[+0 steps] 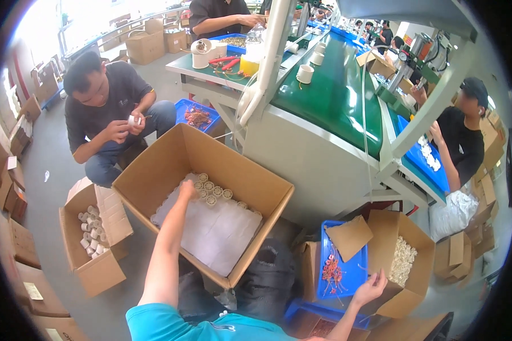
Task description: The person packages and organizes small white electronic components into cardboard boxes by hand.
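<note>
On my feed, left of frame, an open cardboard carton holds smooth white cylinders; at centre, inside a larger, deep box, a flat, papery white sheet lies beside round, ribbed off-white pieces, where the left hand reaches in, fingers curled, and I cannot tell whether it grips one. At lower right, a glossy blue plastic tray carries thin reddish wires, and near its edge the right hand hangs half open, seemingly empty, beside a brown carton of small, cream-coloured bits.
</note>
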Available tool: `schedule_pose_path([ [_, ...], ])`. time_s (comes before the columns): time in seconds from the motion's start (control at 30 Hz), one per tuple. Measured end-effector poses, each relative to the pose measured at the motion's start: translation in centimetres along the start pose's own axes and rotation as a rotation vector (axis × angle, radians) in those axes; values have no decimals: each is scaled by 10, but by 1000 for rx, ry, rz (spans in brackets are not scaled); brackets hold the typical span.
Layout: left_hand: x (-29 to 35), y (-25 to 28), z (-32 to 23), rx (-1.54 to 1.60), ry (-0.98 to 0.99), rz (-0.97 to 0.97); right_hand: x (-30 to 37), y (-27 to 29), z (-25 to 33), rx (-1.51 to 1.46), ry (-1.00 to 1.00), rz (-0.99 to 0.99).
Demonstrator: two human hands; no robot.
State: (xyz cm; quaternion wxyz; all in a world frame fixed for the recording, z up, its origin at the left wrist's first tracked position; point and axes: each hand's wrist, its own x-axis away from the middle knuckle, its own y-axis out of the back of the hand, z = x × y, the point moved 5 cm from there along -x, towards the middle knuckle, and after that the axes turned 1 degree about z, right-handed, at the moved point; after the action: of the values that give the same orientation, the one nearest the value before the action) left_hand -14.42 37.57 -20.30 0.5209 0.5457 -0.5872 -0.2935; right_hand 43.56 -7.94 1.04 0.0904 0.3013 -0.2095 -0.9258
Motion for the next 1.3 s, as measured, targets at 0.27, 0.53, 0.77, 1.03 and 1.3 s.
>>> schedule_pose_path([
  [0.27, 226, 97, -122, 1751, -563, 683, 73, -53, 88, -745, -329, 535],
  [0.53, 420, 55, -135, 1847, -526, 736, 146, -74, 152, -1010, -453, 1093],
  [0.77, 460, 139, -154, 466, -1038, -383, 164, -53, 164, -1008, -516, 1215],
  [1.03, 443, 70, -117, 974, -682, 900, 167, -43, 160, -951, -345, 1240],
  [1.3, 426, 65, -104, 1328, -699, 485, 154, -48, 154, -833, -118, 924],
])
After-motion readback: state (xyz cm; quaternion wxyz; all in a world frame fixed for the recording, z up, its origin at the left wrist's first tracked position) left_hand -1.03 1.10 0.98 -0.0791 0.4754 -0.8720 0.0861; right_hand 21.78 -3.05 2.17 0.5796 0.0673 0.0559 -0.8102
